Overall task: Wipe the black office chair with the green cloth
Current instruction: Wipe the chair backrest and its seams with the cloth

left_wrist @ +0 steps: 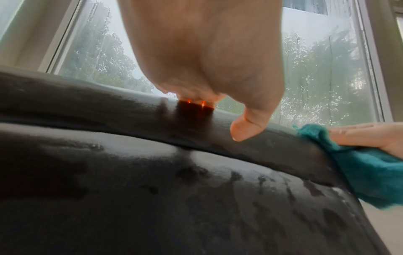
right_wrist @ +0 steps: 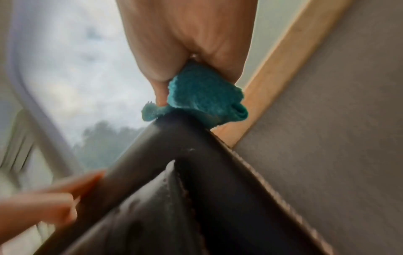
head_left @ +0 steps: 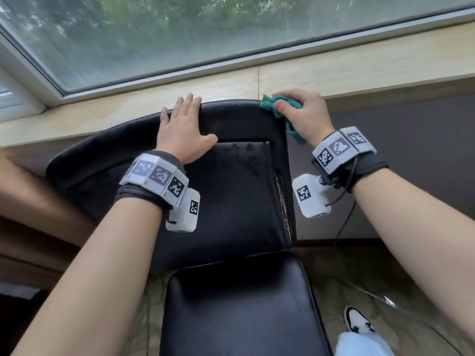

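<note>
The black office chair (head_left: 231,191) faces me, its backrest against the window sill, with wet streaks on the leather (left_wrist: 218,198). My left hand (head_left: 183,124) lies flat on the top of the backrest, fingers straight over the top edge, thumb (left_wrist: 246,127) on the front face. My right hand (head_left: 300,111) grips the bunched green cloth (head_left: 270,104) and presses it on the backrest's top right corner (right_wrist: 174,131). A tail of the cloth (left_wrist: 370,172) hangs down the right edge. The cloth (right_wrist: 205,96) sits pinched between thumb and fingers.
A pale wooden sill (head_left: 359,65) runs right behind the chair under a large window (head_left: 180,32). The grey wall (head_left: 411,140) lies to the right below the sill. The chair seat (head_left: 239,312) is near me, with my shoe (head_left: 357,322) and a thin cable (head_left: 344,227) on the patterned floor.
</note>
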A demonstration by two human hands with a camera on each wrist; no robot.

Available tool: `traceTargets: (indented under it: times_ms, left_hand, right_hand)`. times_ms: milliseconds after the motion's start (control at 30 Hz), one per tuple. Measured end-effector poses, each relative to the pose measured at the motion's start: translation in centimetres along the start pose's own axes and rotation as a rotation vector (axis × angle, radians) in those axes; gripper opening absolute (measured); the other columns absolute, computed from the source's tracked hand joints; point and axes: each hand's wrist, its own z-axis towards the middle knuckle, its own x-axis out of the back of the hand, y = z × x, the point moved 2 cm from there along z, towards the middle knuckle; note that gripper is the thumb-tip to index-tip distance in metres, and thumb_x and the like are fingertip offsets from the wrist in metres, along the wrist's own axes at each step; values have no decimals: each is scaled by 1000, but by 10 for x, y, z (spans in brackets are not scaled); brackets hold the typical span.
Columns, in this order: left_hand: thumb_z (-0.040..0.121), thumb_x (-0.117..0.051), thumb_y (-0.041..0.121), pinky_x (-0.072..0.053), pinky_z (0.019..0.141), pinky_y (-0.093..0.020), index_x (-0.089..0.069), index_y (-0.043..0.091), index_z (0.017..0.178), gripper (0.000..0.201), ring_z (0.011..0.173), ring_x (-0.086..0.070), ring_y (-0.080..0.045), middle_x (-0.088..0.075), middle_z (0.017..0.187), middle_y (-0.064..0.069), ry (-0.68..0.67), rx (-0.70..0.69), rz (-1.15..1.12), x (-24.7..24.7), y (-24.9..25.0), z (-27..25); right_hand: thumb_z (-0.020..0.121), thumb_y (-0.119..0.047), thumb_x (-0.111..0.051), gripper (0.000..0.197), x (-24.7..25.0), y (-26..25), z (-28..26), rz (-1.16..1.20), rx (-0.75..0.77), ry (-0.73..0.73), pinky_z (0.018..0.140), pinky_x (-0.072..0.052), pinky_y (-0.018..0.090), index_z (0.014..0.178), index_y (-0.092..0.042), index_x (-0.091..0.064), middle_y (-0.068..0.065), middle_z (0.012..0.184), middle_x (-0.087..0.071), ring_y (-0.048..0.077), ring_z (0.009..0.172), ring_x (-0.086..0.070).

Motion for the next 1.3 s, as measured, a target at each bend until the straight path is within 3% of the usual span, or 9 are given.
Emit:
traceTargets:
  times_ms: [167,267,367,567,833,933,1100,1233,1300]
  left_hand:
    - [85,-54,31,3,117,-42,-12,18,151,79,146,-1,-17,-6,159,-1,2,2,-17,0,-7,0]
    - [85,-54,30,3,117,-42,-13,18,151,78,146,-1,-17,-7,159,-1,2,11,-36,0,-12,1]
    - [85,-54,30,3,117,-43,-14,17,150,78,146,-1,-17,-7,159,-1,21,20,-51,-3,-14,0]
    - [85,-54,29,3,117,-43,-13,17,151,79,146,0,-17,-5,159,-1,24,25,-60,-2,-19,-3]
    - [85,-52,29,4,117,-48,-21,21,148,71,145,-11,-17,-17,157,1,44,13,-39,3,-26,-5]
    - [83,-54,29,1,117,-50,-28,19,144,67,141,-21,-21,-28,152,-2,76,21,-47,5,-25,-5]
    - [83,-55,27,-4,116,-49,-28,17,145,68,142,-18,-22,-26,153,-3,79,50,-73,2,-27,-5]
    - [83,-56,25,-2,117,-49,-25,16,146,70,143,-14,-22,-23,154,-3,67,66,-84,1,-28,-3]
    - [84,-56,25,1,117,-48,-24,16,147,71,145,-10,-20,-20,155,-2,72,72,-92,-2,-29,-4]
  right_hand:
    - [87,-15,-61,28,-27,-18,-9,-55,165,41,94,-40,10,114,-13,-66,2,115,-66,6,102,-56]
    - [89,-13,-56,32,-39,0,-26,48,191,50,107,-32,17,120,-15,-62,2,134,-51,10,122,-46]
    - [92,-11,-52,35,-40,10,-34,51,186,12,109,-26,16,126,-18,-58,5,143,-42,14,131,-38]
    - [94,-12,-49,33,-27,38,-52,90,-16,97,92,-35,2,125,-18,-59,-10,118,-61,-3,105,-53]
    - [95,-14,-45,30,-15,90,-91,138,-266,181,101,-43,28,120,-16,-61,-3,118,-61,11,110,-56]
    - [95,-13,-44,31,-10,82,-86,137,-247,202,97,-40,19,122,-16,-59,-4,119,-60,8,109,-54]
    - [96,-14,-48,37,-39,46,-65,169,-72,142,94,-31,1,132,-14,-51,-7,127,-54,-5,111,-46]
    - [93,-8,-50,42,-63,52,-69,187,32,148,110,-30,20,135,-11,-48,4,137,-50,8,126,-45]
    - [92,-6,-51,40,-64,70,-78,157,-9,160,105,-34,16,132,-12,-52,3,130,-57,7,117,-52]
